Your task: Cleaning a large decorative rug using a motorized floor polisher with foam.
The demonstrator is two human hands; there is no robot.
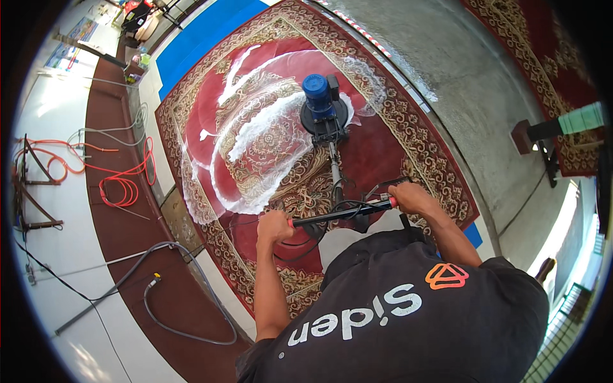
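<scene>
A floor scrubbing machine with a blue motor [317, 89] and a round dark base stands on a red patterned carpet [383, 156]. Its pole runs back toward me to a black crossbar handle [341, 213] with red ends. My left hand [274, 227] is closed around the left end of that handle, and my right hand [412, 197] grips the right end. Black cable loops around the middle of the handlebar. White foam [255, 143] lies in broad curved streaks on the carpet, mostly left of the machine.
Coiled orange hose [121, 188] and a grey hose [191, 338] lie on the brown strip at left. Blue flooring [198, 45] shows beyond the carpet's far-left edge. Wet concrete [440, 70] borders the right, with another red carpet [543, 64] past a post [543, 131].
</scene>
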